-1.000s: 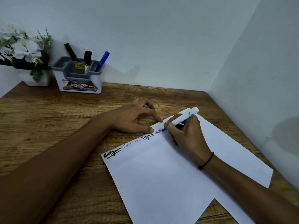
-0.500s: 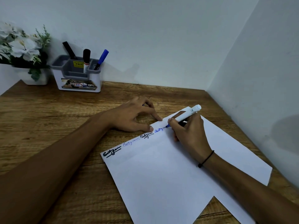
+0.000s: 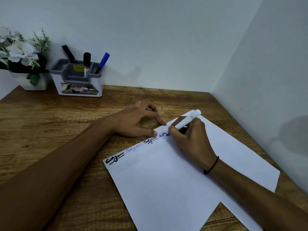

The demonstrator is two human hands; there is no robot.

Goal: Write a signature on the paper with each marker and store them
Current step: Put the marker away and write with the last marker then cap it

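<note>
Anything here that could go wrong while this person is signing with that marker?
The right hand rests on the paper just beside the fresh blue signature, so it might smear wet ink. The left hand pins only the sheet's top edge; if it lifts, the paper could slide on the table mid-stroke.

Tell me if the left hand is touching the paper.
Touching: the head view shows the left hand with thumb and forefinger tips pressed on the paper's top edge.

"Satyam" signatures [image 3: 135, 148] on paper [image 3: 166, 189]
</note>
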